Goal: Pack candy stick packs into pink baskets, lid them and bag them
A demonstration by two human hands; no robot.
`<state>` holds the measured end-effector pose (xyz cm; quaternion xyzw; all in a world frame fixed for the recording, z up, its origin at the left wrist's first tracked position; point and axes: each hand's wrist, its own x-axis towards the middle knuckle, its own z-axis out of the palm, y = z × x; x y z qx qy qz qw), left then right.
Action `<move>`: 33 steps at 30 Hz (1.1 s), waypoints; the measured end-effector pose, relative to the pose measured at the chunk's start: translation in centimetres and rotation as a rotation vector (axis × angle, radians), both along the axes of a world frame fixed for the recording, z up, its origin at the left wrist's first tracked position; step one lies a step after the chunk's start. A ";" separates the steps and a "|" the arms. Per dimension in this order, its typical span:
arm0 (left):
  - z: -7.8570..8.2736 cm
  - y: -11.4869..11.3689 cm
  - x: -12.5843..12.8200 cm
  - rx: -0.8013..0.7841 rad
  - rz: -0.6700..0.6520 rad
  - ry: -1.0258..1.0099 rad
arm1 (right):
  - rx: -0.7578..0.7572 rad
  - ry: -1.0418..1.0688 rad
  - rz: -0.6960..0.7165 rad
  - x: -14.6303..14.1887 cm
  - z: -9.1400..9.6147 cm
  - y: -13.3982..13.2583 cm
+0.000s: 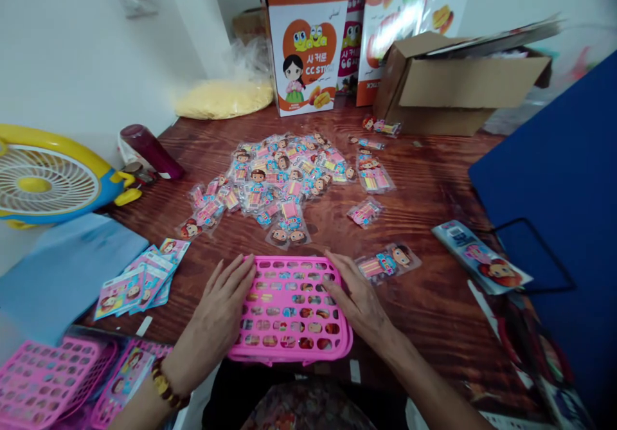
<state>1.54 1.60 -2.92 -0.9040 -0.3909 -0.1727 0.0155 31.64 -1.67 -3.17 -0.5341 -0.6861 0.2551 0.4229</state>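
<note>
A pink plastic basket with a flat slotted lid lies at the table's front edge, and small packets show through its holes. My left hand holds the basket's left side, fingertips at the far left corner. On the other side my right hand grips the right edge, with some fingers resting on the lid. Just beyond my right fingers lies a clear packet with a cartoon figure and coloured sticks. Farther back spreads a heap of similar packets.
Printed cards lie left of the basket, beside a fan and a dark red bottle. More pink baskets stand at lower left. Cartons and an open cardboard box line the back. A blue panel borders the right.
</note>
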 end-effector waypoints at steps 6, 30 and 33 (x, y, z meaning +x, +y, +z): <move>3.1 1.8 2.3 -0.066 0.106 -0.056 | -0.030 0.143 -0.121 -0.8 0.2 -0.2; 2.9 3.4 4.7 -0.527 0.316 -0.422 | -0.170 0.462 -0.384 -1.9 -0.2 -0.6; 3.0 3.2 4.7 -0.519 0.300 -0.431 | -0.130 0.446 -0.375 -2.0 0.0 -0.9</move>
